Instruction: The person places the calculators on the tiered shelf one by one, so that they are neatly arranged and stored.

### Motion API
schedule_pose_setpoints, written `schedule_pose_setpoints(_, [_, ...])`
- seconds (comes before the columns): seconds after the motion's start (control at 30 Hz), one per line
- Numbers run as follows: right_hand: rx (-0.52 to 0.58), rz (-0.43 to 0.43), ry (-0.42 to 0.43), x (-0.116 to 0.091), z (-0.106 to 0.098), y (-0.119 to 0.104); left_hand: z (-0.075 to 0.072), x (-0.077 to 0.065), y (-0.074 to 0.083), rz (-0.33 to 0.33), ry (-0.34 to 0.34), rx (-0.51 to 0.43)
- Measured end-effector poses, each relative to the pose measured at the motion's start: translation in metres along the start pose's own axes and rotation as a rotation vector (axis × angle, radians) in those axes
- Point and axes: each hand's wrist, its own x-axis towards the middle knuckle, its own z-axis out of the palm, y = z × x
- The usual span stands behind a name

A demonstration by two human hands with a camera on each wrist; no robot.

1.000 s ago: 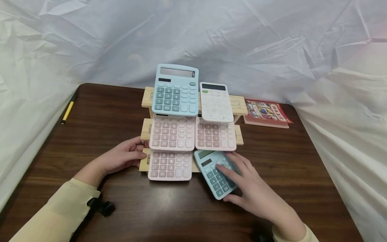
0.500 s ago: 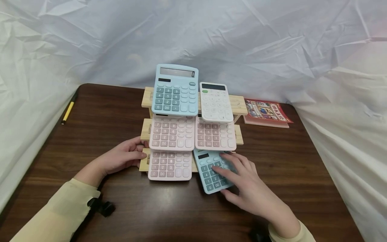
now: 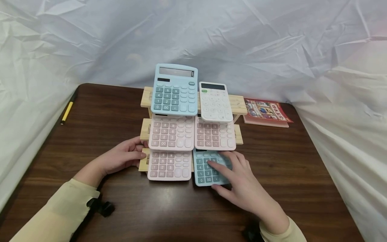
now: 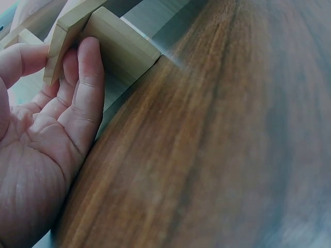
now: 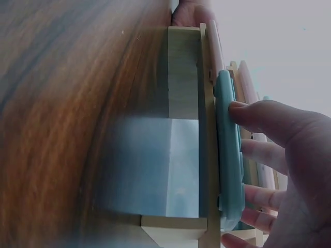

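A three-tier wooden rack (image 3: 144,129) holds the calculators. My left hand (image 3: 122,155) pinches the left end of its bottom tier, thumb on one side of the wooden board (image 4: 77,28) and fingers behind it. At the bottom right, my right hand (image 3: 243,183) grips a blue calculator (image 3: 201,169), its thumb (image 5: 258,116) at the front edge and its fingers spread over the keys. The calculator lies on the tier board, beside a pink calculator (image 3: 169,174); its upper part is hidden under the tier above.
Two pink calculators (image 3: 171,134) lie on the middle tier. A larger blue calculator (image 3: 175,89) and a white calculator (image 3: 215,102) lie on top. Red booklets (image 3: 266,112) lie at the back right, a yellow marker (image 3: 67,112) at the left. White cloth (image 3: 193,40) hangs behind the table (image 3: 163,215).
My right hand has slid the small blue calculator up and left onto the bottom tier, turning it from slanted to straight beside the pink one. My left hand has stayed in place.
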Motion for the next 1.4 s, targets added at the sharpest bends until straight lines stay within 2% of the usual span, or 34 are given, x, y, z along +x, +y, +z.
schedule_pose_setpoints(0.33, [-0.006,0.045,-0.007,0.0024,0.0027,-0.0016,-0.0012,0.0009,-0.0053,0.013,-0.025,-0.025])
schedule_pose_setpoints(0.53, [-0.021,0.035,-0.018,-0.0001,0.0002,-0.0015,-0.0006,0.0020,-0.0046,0.020,-0.029,-0.022])
schedule_pose_setpoints(1.03, [-0.025,0.078,-0.019,-0.0002,-0.0001,-0.0013,-0.0009,0.0023,-0.0023,0.013,-0.022,-0.012])
schedule_pose_setpoints(1.4, [-0.007,0.079,-0.007,0.0012,0.0008,-0.0004,-0.0020,0.0012,-0.0011,0.001,-0.017,-0.004])
